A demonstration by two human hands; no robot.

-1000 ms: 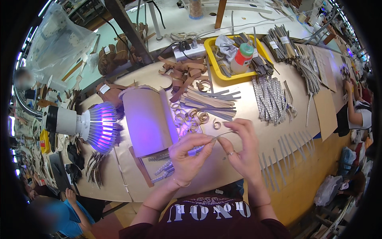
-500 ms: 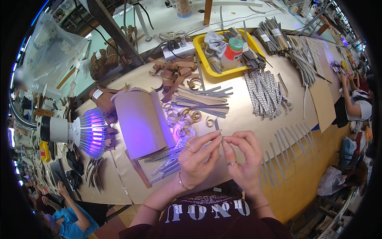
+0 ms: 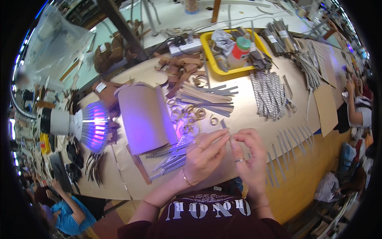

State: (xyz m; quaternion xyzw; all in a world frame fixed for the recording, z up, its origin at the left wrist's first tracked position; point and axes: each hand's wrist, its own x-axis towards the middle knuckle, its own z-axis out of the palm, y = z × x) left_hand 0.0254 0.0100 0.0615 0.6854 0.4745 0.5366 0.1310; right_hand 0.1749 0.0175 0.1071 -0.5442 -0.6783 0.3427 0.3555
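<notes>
My left hand (image 3: 206, 155) and my right hand (image 3: 250, 151) meet over the near part of the paper-covered table, fingertips pinched together. A narrow grey strip (image 3: 223, 124) shows just beyond the left fingertips, and a thin bit of it seems to run between the two pinches; the fingers hide most of it. Just past my hands lie curled tan strips (image 3: 187, 115). To the right, several grey strips (image 3: 281, 151) stick out in a row along the table's edge. Braided silvery strips (image 3: 169, 159) lie left of my left wrist.
A purple-lit lamp (image 3: 91, 125) stands at left beside a curved tan board (image 3: 143, 119). Farther back are a yellow tray (image 3: 218, 72) with a green-capped bottle (image 3: 238, 53), brown strips (image 3: 181, 67), braided bundles (image 3: 268, 95) and a power strip (image 3: 191, 47). Other people sit at both sides.
Both hands have shifted slightly right in the picture, still pinched together, as the whole view moved a little. The grey strip's end shows more plainly beyond the left fingertips.
</notes>
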